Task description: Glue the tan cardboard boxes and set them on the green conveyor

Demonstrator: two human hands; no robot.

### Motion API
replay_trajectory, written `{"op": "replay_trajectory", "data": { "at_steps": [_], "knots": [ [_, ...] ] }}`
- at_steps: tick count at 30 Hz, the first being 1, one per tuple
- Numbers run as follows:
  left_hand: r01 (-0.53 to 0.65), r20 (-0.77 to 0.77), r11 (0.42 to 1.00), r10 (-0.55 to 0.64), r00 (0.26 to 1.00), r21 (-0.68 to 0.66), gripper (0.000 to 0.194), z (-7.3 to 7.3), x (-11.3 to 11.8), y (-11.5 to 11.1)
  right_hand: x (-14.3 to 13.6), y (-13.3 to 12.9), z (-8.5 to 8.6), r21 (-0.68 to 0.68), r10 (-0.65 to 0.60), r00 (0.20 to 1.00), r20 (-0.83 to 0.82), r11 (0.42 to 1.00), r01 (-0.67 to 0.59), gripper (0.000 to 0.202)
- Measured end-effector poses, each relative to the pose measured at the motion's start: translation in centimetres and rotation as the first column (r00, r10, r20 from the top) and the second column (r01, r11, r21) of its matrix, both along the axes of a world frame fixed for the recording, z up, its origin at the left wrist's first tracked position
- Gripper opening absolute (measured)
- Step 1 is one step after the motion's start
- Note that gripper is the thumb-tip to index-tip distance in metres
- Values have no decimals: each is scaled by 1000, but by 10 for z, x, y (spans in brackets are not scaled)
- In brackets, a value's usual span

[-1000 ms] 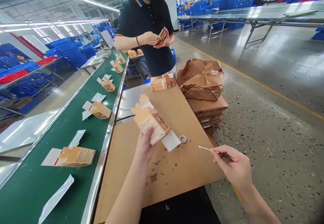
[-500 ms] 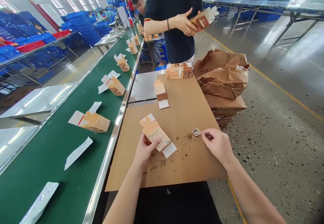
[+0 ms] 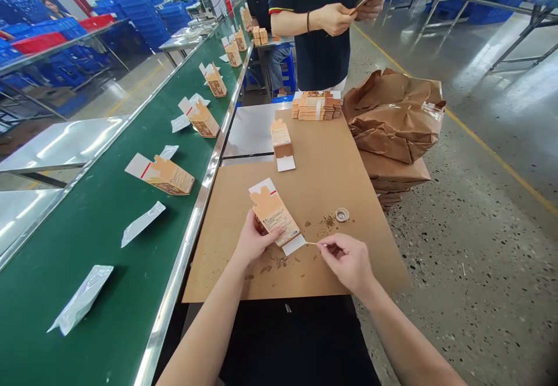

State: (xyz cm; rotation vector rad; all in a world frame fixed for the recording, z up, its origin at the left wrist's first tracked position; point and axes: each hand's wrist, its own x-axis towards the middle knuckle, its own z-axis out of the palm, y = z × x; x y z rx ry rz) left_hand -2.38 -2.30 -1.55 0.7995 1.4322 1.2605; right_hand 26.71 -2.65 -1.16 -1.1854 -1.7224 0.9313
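Note:
My left hand (image 3: 257,238) grips a small orange-and-white carton (image 3: 275,216) lying tilted over the cardboard sheet, its flaps out at both ends. Pinched in my right hand (image 3: 346,261) is a thin pale stick (image 3: 311,243), maybe a cotton swab, whose far end meets the carton's white near flap. A small round dish (image 3: 342,215) sits just beyond my right hand, with brown specks beside it. Farther up the sheet lies another carton (image 3: 282,142), its white flap toward me.
On my left runs a green conveyor belt (image 3: 104,223) carrying open cartons (image 3: 161,175) and silvery sachets (image 3: 82,299). A bundle of flat cartons (image 3: 317,106) lies at the cardboard's far edge. Brown paper-wrapped stacks (image 3: 394,118) stand right. A co-worker (image 3: 322,43) stands beyond, holding a carton.
My right hand has moved left with the stick, from the round dish to the carton's flap. The belt's cartons and sachets appear higher in view. The co-worker's carton has been turned.

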Motion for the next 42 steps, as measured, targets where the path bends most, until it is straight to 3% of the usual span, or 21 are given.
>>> {"op": "replay_trajectory", "data": {
  "at_steps": [5, 10, 17, 24, 34, 38, 42],
  "knots": [
    [71, -30, 997, -72, 997, -13, 88, 17, 4, -3, -31, -6, -18, -17, 79, 997, 8, 997, -79, 19],
    [80, -21, 997, -80, 997, -15, 85, 19, 4, -1, -35, -2, -23, -43, 97, 995, 34, 995, -95, 20],
    [112, -91, 994, -112, 989, -4, 85, 22, 12, -13, -6, -2, -7, -4, -29, 999, -36, 1000, 29, 30],
    [183, -374, 983, -180, 910, -30, 82, 29, 16, -32, 36, -13, 10, 40, -143, 988, -57, 989, 146, 30],
    [195, -472, 978, -204, 858, -69, 67, 23, 22, -36, 44, -22, 15, 102, -174, 982, -69, 978, 180, 27],
    [137, -469, 991, -122, 875, -3, 70, 6, 24, -34, 39, -22, 19, 137, -144, 988, -62, 979, 152, 29],
    [-94, -484, 993, 119, 867, 76, 78, -8, 0, -30, 38, -17, 21, 164, -146, 988, -54, 975, 153, 31]
  ]
}}
